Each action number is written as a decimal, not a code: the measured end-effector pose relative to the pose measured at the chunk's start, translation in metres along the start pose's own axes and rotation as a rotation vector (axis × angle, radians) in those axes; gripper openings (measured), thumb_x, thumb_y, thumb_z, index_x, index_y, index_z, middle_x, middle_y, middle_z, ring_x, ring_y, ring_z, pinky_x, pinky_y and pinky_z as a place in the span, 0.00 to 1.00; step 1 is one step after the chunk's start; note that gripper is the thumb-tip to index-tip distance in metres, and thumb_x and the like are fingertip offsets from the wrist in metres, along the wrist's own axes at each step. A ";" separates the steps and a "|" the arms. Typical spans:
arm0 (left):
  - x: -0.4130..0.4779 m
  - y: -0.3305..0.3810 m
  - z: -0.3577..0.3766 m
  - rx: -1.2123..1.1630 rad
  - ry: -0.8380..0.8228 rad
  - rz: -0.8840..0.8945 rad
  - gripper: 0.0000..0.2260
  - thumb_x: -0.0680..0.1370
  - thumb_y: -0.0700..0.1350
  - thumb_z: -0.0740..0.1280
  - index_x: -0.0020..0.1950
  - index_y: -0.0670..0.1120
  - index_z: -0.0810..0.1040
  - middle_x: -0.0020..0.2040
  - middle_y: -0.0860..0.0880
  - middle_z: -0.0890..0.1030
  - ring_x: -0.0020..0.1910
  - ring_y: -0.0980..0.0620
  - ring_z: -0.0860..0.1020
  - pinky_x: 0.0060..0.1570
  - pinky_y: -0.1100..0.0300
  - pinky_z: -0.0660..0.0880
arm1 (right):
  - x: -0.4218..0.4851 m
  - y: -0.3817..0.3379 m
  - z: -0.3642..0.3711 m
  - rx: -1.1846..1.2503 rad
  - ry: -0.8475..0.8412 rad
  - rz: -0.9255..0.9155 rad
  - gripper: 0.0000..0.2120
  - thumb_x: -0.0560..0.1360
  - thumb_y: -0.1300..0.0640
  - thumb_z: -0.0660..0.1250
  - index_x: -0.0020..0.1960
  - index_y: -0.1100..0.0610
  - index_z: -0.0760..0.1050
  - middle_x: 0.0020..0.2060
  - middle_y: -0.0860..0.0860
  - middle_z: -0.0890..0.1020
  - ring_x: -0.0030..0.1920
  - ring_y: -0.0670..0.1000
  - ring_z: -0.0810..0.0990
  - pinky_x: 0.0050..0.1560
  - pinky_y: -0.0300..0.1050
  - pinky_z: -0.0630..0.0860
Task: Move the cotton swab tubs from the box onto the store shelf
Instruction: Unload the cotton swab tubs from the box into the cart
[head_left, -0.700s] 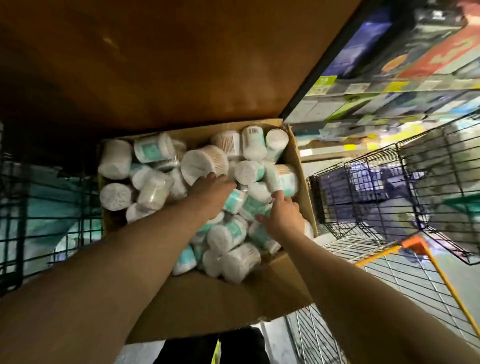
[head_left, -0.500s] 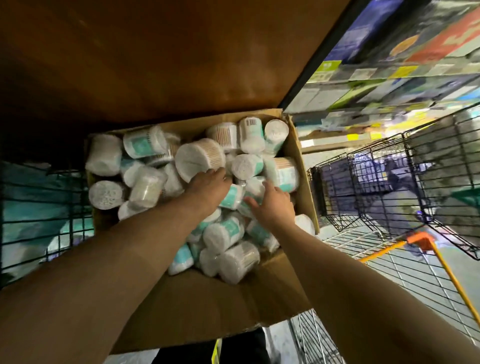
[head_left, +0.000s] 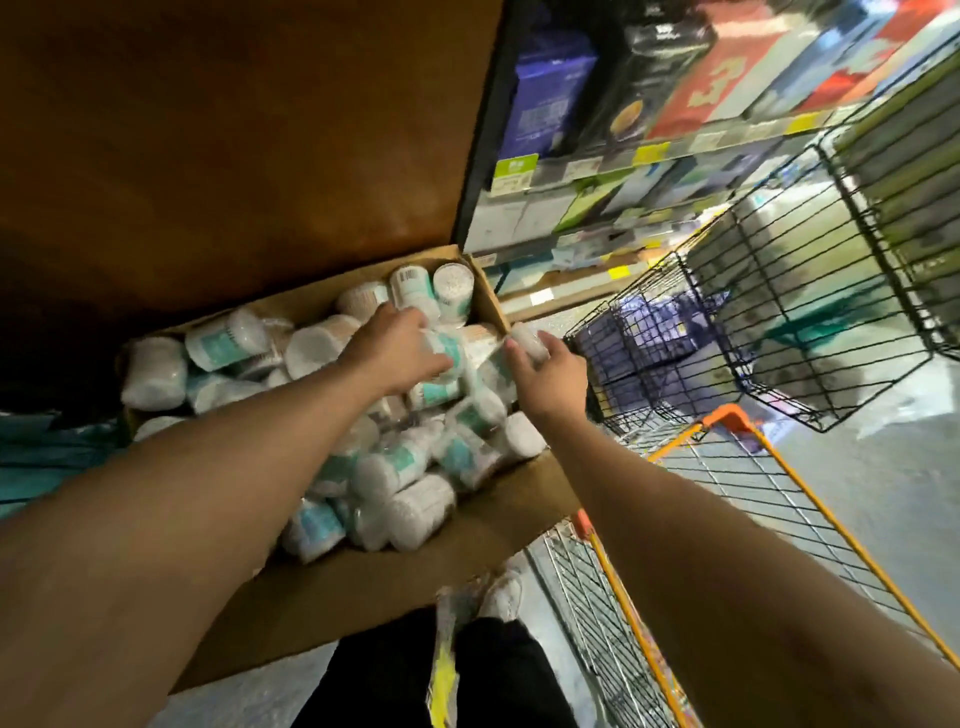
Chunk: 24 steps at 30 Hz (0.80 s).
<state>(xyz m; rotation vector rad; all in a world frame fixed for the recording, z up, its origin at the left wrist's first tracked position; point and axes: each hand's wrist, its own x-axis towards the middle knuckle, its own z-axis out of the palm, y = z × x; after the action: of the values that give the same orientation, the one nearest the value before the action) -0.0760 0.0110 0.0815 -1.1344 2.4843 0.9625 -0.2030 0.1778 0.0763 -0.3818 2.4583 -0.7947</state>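
Bare forearms (head_left: 208, 493); black trousers (head_left: 363, 686); pale shoes (head_left: 501, 597) (blurred).

Possibly a large pale "3" on the red package (head_left: 727, 78). Otherwise unreadable: blurred yellow and green price tags (head_left: 652, 153), blurred barcode label on a tub (head_left: 410, 283).

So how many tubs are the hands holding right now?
2. The left hand grips a teal-label tub over the pile; the right hand holds a white-ended tub by the right edge of the box. Fingers may hide others.
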 end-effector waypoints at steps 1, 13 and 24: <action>0.003 0.015 0.000 -0.038 0.029 0.014 0.30 0.70 0.65 0.73 0.66 0.51 0.74 0.63 0.46 0.75 0.60 0.44 0.76 0.54 0.53 0.75 | 0.002 0.006 -0.013 0.021 0.033 -0.003 0.35 0.75 0.33 0.66 0.74 0.54 0.71 0.63 0.59 0.77 0.59 0.58 0.80 0.65 0.54 0.76; -0.009 0.279 0.159 -0.040 -0.139 0.358 0.21 0.70 0.59 0.74 0.56 0.48 0.76 0.49 0.49 0.77 0.48 0.49 0.75 0.44 0.58 0.67 | 0.012 0.226 -0.188 0.175 0.279 0.342 0.38 0.66 0.32 0.62 0.68 0.55 0.76 0.54 0.60 0.83 0.57 0.61 0.80 0.63 0.54 0.76; -0.020 0.270 0.363 0.373 -0.466 0.209 0.22 0.75 0.49 0.75 0.66 0.47 0.73 0.64 0.46 0.75 0.60 0.43 0.77 0.58 0.51 0.76 | 0.001 0.401 -0.134 0.131 -0.153 0.658 0.31 0.76 0.47 0.73 0.75 0.54 0.67 0.71 0.58 0.67 0.53 0.56 0.76 0.61 0.52 0.80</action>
<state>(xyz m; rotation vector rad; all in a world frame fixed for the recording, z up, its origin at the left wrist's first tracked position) -0.2805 0.3912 -0.0560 -0.4775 2.2846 0.6714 -0.3193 0.5545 -0.0750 0.3893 2.1627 -0.6018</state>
